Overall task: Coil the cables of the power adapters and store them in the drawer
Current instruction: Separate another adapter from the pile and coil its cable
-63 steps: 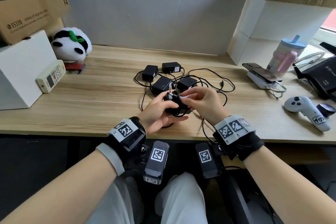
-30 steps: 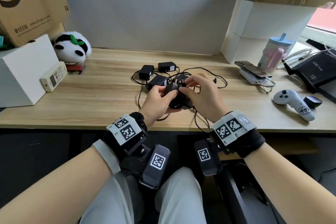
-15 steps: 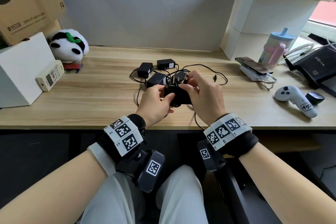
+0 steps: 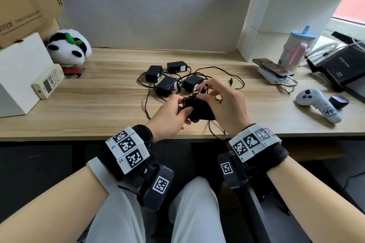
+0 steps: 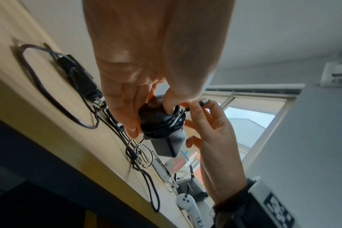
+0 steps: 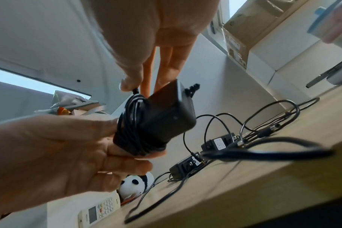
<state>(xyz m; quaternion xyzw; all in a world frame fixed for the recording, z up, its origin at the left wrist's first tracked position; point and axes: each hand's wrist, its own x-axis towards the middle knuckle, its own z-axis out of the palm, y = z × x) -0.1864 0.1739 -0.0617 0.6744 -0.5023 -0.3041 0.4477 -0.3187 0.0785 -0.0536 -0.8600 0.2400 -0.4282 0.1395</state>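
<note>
On the surface (image 4: pixel 98 108), four black adapters (image 4: pixel 166 86) lie loose; left hand (image 4: pixel 167 117) grips a fifth (image 6: pixel 162 120) (cable wound round it), right hand (image 4: pixel 227 104) pinches its plug (image 5: pixel 204 102).

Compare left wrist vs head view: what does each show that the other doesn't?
Left wrist only: the cable's barrel plug pinched in the right hand, and the cable wound around the held adapter.
Head only: four adapters loose on the desk, and the panda toy.
Both: the left hand gripping the held adapter, and the white controller.
</note>
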